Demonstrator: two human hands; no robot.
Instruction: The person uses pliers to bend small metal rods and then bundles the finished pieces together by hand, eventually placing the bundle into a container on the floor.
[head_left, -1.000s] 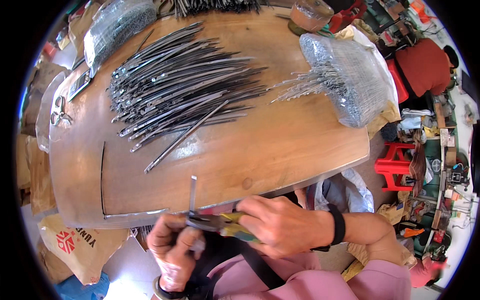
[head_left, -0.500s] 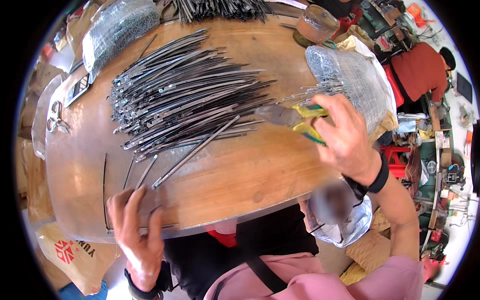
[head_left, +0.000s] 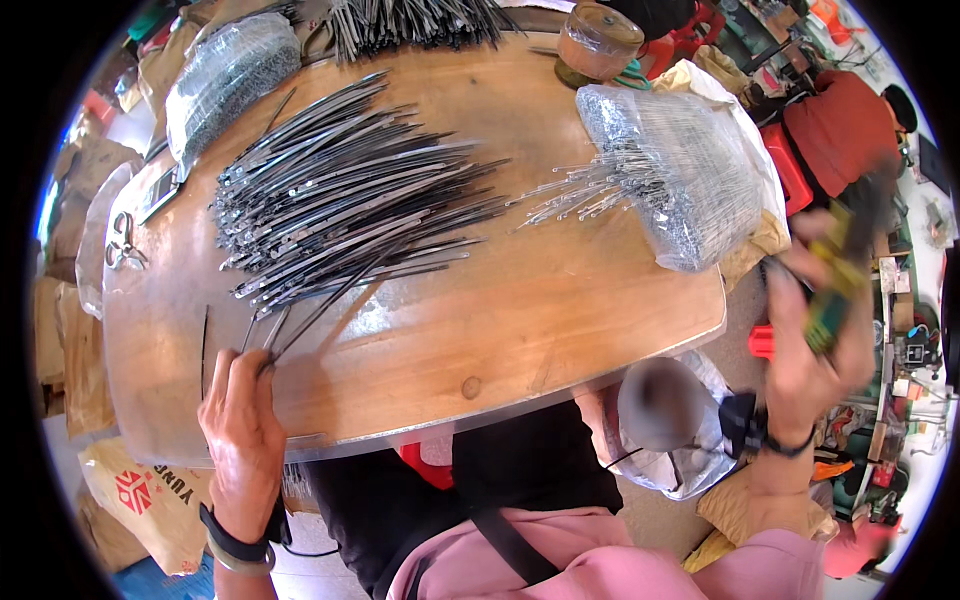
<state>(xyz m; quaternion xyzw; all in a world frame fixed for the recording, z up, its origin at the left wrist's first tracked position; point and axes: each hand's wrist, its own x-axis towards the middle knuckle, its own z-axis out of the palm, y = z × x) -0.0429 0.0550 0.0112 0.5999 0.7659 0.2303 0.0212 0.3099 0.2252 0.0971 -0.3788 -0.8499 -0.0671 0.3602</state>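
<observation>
My left hand (head_left: 240, 415) is closed at the near left of the table, its fingertips pinching the end of a long dark flat metal strip (head_left: 327, 310). That strip slants up toward a large pile of similar strips (head_left: 340, 190). A few loose strips lie close to the same fingers. Off the table's right edge, my right hand (head_left: 815, 350) is wrapped round pliers (head_left: 832, 285) with yellow and green handles; motion smears their jaws. Nearer the table's right side, thin wires with small looped ends (head_left: 590, 190) stick out of a clear plastic bag (head_left: 690, 180).
Scissors (head_left: 125, 243) and a phone (head_left: 160, 195) lie at the table's left. A second plastic bag (head_left: 235, 85) and another strip bundle (head_left: 415, 25) are at the back, near a taped round container (head_left: 600, 42). A lined bucket (head_left: 690, 470) stands below the right edge; another person (head_left: 840, 125) sits beyond.
My left hand has closed its fingers on the strip's near end. My right hand has swung right with the pliers, from above the table to beyond its edge. The view has shifted slightly.
</observation>
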